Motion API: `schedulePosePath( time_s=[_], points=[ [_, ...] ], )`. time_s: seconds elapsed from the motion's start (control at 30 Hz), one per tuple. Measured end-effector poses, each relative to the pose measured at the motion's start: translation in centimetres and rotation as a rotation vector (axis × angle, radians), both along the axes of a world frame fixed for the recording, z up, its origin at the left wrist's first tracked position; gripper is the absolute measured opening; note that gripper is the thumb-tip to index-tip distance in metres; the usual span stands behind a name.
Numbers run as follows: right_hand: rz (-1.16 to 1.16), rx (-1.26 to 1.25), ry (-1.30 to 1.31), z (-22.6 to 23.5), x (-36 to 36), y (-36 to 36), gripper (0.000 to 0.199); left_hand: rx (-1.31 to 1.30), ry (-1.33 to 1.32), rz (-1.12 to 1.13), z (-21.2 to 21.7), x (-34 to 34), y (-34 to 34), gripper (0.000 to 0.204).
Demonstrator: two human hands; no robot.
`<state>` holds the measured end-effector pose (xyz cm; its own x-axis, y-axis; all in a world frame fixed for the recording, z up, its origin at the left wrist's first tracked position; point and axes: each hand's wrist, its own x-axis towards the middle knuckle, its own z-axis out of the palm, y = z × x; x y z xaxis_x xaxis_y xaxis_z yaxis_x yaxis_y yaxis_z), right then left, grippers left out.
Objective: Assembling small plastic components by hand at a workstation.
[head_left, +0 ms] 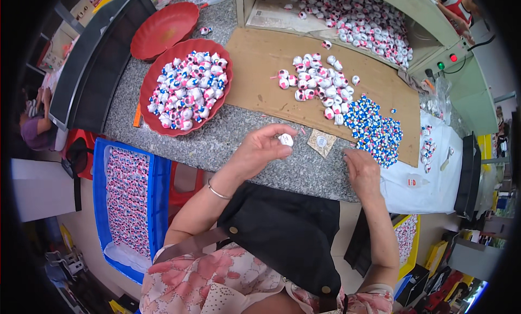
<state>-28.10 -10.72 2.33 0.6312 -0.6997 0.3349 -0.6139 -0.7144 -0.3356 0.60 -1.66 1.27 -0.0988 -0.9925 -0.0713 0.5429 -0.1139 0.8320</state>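
White piece (286, 141) is what the left hand holds, above the front part of a grey speckled worktop (230, 146). At the back of this worktop stands a pale green cabinet (477, 89), its open bay holding a deep pile of white and pink pieces (358, 21). Flat in front of the bay lies a brown cardboard sheet (252, 70). Below the worktop on the left is a blue crate (158, 205), lined and covered with rows of small coloured pieces. On the right, a white sheet (391, 186) hangs over the worktop's edge. A red scalloped bowl (154, 70) on the left is heaped with white, pink and blue pieces; another red bowl (168, 30) lies just behind it. On the cardboard, a loose group of white pieces (323, 83) touches a heap of small blue-and-white parts (374, 132). The left hand (263, 147) pinches its piece between thumb and fingers. The right hand (362, 170) is beside the heap, fingers bent and drawn toward the thumb; whether anything is between them I cannot tell. Smaller are a clear squeeze bottle (415, 181) and, between the hands, a speckled square pad (322, 143).
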Motion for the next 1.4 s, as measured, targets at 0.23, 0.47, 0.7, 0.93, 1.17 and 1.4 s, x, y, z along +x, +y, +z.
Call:
schedulePosePath(
  time_s=[0.23,0.47,0.7,0.93,1.17,1.4],
  points=[
    [-0.048,0.207,0.098,2.7,1.1,-0.5,0.013,0.014,-0.002,-0.04,-0.5,-0.3,1.1,0.03],
    [0.162,0.097,0.13,4.0,5.5,-1.5,0.011,-0.03,-0.134,0.039,-0.2,0.0,1.5,0.036],
    [0.279,0.004,0.353,4.0,7.2,-2.4,0.007,-0.091,-0.335,0.16,0.1,0.1,1.1,0.034],
    [0.22,-0.019,0.148,4.1,7.1,-1.6,0.012,-0.198,-0.582,0.284,-0.5,-1.9,0.0,0.032],
    [-0.187,0.924,-0.503,4.0,6.2,0.9,0.013,-0.368,-0.739,0.363,-1.6,-3.9,-1.0,0.035],
    [-0.103,1.019,-0.492,4.2,5.3,1.8,0.011,-0.428,-0.671,0.166,-0.8,-4.3,-0.9,0.03]
  ],
)
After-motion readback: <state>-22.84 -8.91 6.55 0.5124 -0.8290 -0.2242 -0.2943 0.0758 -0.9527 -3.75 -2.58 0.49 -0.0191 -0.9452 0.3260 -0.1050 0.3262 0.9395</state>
